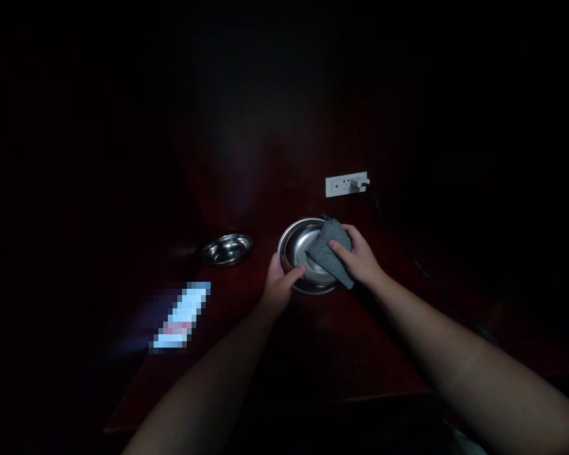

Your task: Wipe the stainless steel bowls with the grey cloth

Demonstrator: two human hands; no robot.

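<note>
My left hand point(281, 284) grips the near left rim of a shiny steel bowl point(298, 243), thumb over the edge, tilting it up toward me. My right hand point(358, 256) is closed on a folded grey cloth point(329, 251), pressed against the inside of the bowl at its right side. Both forearms reach in from the bottom of the view. The bowl sits over a dark reddish table point(341, 354).
A second steel bowl point(227, 248) rests on the table to the left. A white power strip point(345, 184) with a plug and a black cable lies behind. A bright blurred rectangle point(181, 316) lies at the left. The room is very dark.
</note>
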